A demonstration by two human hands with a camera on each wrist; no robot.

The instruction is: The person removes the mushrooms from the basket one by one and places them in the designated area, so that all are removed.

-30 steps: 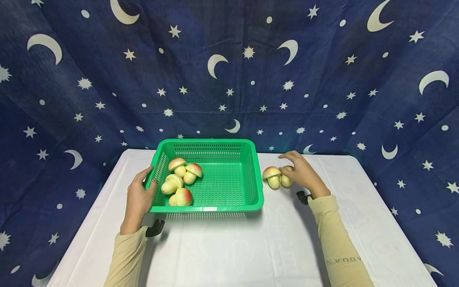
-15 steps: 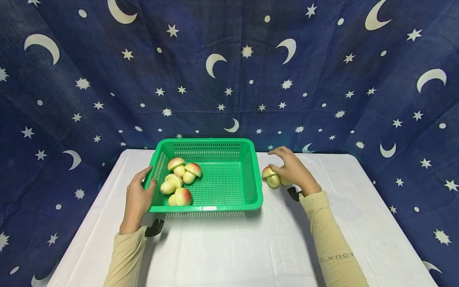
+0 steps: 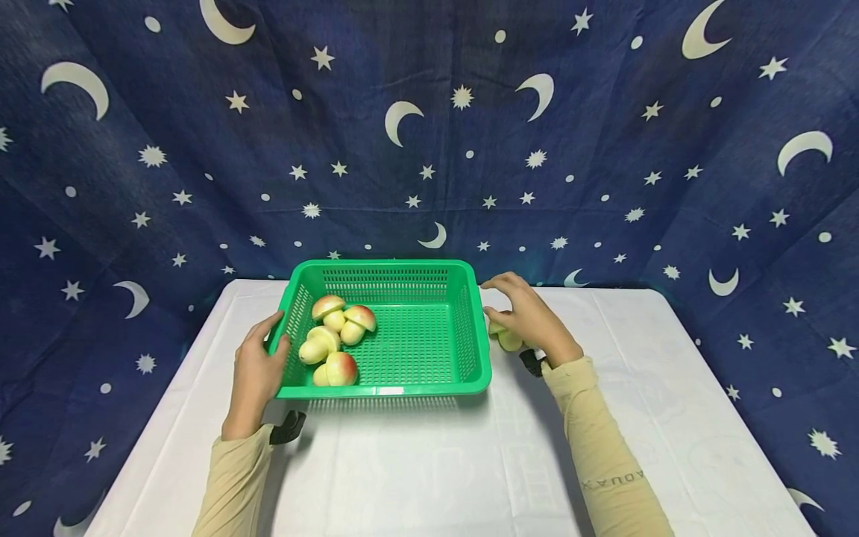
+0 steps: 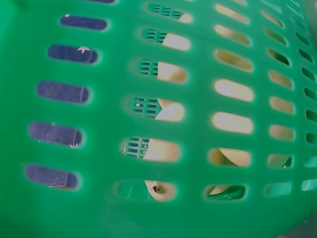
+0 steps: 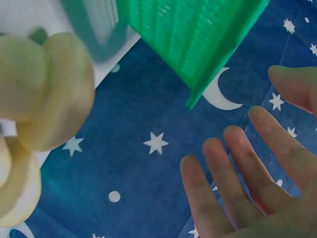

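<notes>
A green plastic basket (image 3: pixel 416 389) with slotted walls stands on the white table. Several mushrooms (image 3: pixel 342 368) with yellow stems and reddish caps lie in its left part. My left hand (image 3: pixel 258 369) grips the basket's left rim; the left wrist view shows only the slotted wall (image 4: pixel 109 208), with pale mushrooms (image 4: pixel 171 42) behind it. My right hand (image 3: pixel 530 317) hovers by the right rim with thumb and fingers spread, holding nothing. Under it, partly hidden, is a mushroom (image 3: pixel 510 341); the right wrist view shows two mushrooms (image 5: pixel 69 94) apart from the fingers (image 5: pixel 237 148).
The white tabletop (image 3: pixel 436 470) extends in front of the basket and to both sides. Directly behind the table hangs a dark blue cloth (image 3: pixel 429 149) with moons and stars.
My right hand has moved left, from over the mushrooms on the table to the basket's right rim. The left hand and the basket have stayed in place.
</notes>
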